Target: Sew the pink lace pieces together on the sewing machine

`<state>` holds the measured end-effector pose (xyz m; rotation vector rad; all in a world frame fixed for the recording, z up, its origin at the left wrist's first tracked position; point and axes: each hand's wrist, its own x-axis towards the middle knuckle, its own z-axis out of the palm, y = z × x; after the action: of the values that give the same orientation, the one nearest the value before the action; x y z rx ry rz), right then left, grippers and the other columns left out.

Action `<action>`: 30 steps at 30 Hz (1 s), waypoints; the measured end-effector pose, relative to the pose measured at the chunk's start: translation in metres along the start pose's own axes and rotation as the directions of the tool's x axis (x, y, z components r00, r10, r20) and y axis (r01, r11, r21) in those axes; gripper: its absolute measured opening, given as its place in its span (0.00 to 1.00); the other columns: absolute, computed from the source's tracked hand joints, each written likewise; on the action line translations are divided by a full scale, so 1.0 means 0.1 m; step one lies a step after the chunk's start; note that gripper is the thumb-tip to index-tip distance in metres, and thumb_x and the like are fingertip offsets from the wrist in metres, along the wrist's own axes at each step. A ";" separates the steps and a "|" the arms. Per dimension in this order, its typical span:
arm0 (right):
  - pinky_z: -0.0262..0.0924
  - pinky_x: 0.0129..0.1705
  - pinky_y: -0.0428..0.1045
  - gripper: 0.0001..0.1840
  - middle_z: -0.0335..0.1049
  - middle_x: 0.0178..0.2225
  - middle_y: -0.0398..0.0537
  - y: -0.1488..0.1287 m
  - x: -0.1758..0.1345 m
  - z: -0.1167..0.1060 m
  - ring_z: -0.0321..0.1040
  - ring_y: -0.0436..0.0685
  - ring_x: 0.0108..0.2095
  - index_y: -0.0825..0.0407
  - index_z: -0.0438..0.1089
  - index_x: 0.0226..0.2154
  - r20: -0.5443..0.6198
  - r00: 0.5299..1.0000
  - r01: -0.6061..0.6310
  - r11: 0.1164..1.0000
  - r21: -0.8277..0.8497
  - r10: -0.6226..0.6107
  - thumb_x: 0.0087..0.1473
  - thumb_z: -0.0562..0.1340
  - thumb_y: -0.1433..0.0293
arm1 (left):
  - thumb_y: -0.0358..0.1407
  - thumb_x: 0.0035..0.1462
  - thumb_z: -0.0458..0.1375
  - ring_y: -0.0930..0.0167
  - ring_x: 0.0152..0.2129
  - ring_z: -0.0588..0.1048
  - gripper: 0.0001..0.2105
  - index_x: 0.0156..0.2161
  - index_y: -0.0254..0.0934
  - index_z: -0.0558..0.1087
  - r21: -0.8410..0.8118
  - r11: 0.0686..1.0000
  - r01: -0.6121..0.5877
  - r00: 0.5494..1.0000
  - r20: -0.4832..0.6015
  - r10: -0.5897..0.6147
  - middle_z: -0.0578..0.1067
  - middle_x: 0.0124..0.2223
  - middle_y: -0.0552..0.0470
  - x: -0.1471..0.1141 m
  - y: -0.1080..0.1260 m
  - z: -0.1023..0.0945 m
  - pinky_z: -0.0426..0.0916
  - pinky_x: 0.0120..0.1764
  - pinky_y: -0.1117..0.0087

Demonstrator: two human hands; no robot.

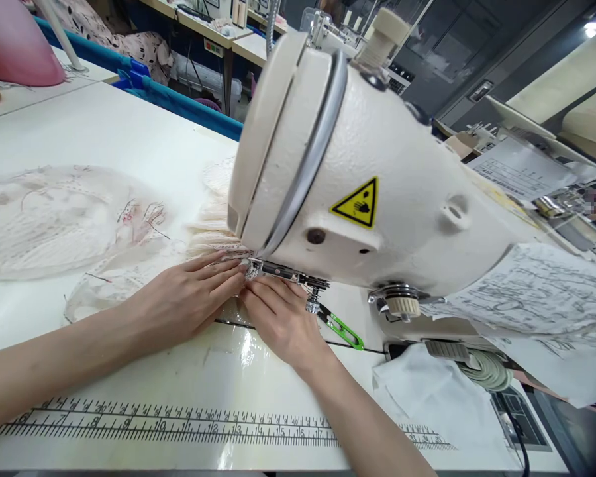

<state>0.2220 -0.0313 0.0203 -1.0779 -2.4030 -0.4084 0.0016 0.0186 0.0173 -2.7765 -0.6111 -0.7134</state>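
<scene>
A white sewing machine (377,179) reaches over the table from the right. Sheer, pleated cream lace fabric (213,228) lies partly beneath its head. My left hand (196,291) rests on that fabric left of the presser foot area, palm down, fingers stretched out and lying together. Close beside it, my right hand (285,321) lies flat in front of the machine, fingers pointing at the needle area; its fingertips are partly hidden. Green thread snips (342,329) lie just right of my right hand. The needle itself is hidden by the machine head and fingers.
More lace fabric (49,218) with dark and red thread ends spreads over the left of the white table. A printed ruler (213,424) runs along the front edge. White cloth (437,391) lies at right, below hanging patterned paper (531,291). A blue fabric-covered rail (189,106) borders the back.
</scene>
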 end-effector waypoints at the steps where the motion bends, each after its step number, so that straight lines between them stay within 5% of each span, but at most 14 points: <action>1: 0.66 0.54 0.49 0.12 0.82 0.44 0.45 -0.01 0.00 0.00 0.76 0.51 0.48 0.52 0.76 0.42 0.003 1.000 -0.004 1.000 0.011 0.004 0.67 0.59 0.80 | 0.29 0.71 0.44 0.60 0.51 0.81 0.20 0.54 0.24 0.76 0.011 1.000 -0.007 1.000 -0.014 0.007 0.81 0.55 0.38 -0.01 0.00 0.01 0.69 0.61 0.60; 7: 0.65 0.56 0.50 0.13 0.81 0.44 0.46 -0.04 0.01 -0.04 0.75 0.53 0.48 0.53 0.75 0.42 0.043 0.999 -0.007 0.997 0.074 0.003 0.64 0.57 0.80 | 0.30 0.72 0.41 0.61 0.52 0.80 0.22 0.55 0.26 0.77 0.050 0.998 -0.040 0.998 -0.040 0.042 0.80 0.56 0.41 -0.02 -0.02 0.02 0.62 0.64 0.61; 30: 0.65 0.53 0.50 0.15 0.81 0.43 0.46 -0.04 -0.01 -0.05 0.75 0.53 0.45 0.56 0.75 0.41 0.010 1.000 -0.029 0.999 0.022 0.029 0.61 0.55 0.84 | 0.30 0.72 0.45 0.58 0.50 0.80 0.21 0.52 0.25 0.79 0.132 0.991 0.005 0.999 -0.051 0.002 0.82 0.52 0.37 0.04 0.08 0.01 0.68 0.58 0.57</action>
<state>0.2209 -0.0367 0.0238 -1.1064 -2.3922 -0.3669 0.0092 0.0130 0.0180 -2.6293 -0.6267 -0.7144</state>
